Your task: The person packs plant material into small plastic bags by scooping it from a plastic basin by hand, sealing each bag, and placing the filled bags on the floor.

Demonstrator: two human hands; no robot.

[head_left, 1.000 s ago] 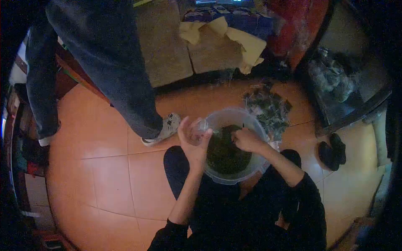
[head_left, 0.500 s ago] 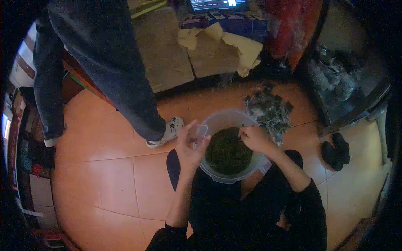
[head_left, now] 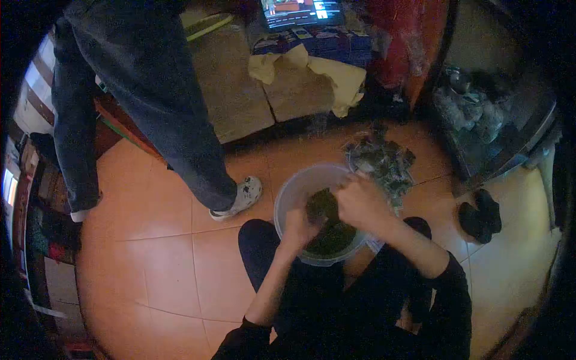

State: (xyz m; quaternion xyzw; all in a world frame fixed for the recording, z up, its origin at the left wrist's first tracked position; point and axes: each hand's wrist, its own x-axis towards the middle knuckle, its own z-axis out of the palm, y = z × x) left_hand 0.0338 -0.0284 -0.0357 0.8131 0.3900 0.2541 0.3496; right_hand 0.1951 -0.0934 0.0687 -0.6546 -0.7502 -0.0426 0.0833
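A translucent plastic tub [head_left: 287, 192] stands between my knees. Dark green, finely broken stuff [head_left: 330, 240] covers its bottom. My left hand [head_left: 300, 228] is inside the tub on the left, curled around a small clear plastic piece [head_left: 318, 215] that is blurred and hard to make out. Across from it, my right hand [head_left: 360, 201] reaches over the tub's right side with its fingers pinched together. What those fingers hold, if anything, is hidden. Just beyond the tub, a pile of small clear packets [head_left: 381, 159] with dark contents lies on the floor.
Another person's leg [head_left: 162, 114] and patterned clog [head_left: 243, 198] stand at the left. Ahead are cardboard boxes [head_left: 231, 90], crumpled yellow paper [head_left: 339, 78] and a lit screen [head_left: 300, 13]. Dark shoes [head_left: 480, 216] and a bin of plastic bags [head_left: 474, 111] are on the right.
My left hand has moved from the tub's left rim down into it, toward the right hand, taking the clear plastic along. My right hand has shifted slightly. The view has tilted a little.
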